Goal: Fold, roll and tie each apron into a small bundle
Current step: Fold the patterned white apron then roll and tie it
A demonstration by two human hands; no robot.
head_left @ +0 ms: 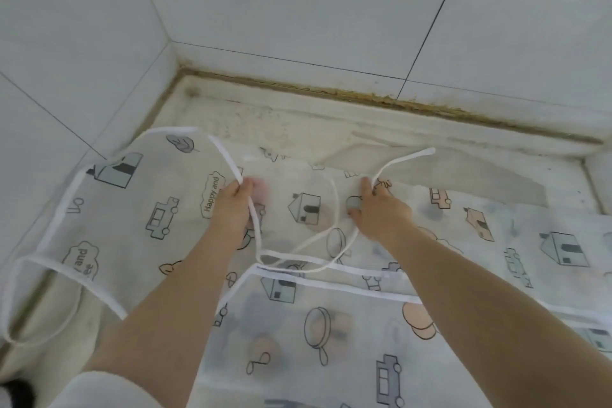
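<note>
Got the printed apron (159, 209) spread flat mid-frame. My left hand (231, 205) pinches its white edge tape (225, 156), my right hand (381, 209) pinches a tie string (404, 157).

apron (159, 209) spread on counter (298, 122), tie string (331, 262) looped on it, tiled wall (298, 3) behind

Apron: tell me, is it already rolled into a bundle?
No, the apron lies spread flat on the counter, with both hands on it and its ties loose.

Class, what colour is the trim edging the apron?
White, on the trim of the apron; the head view shows it best.
</note>
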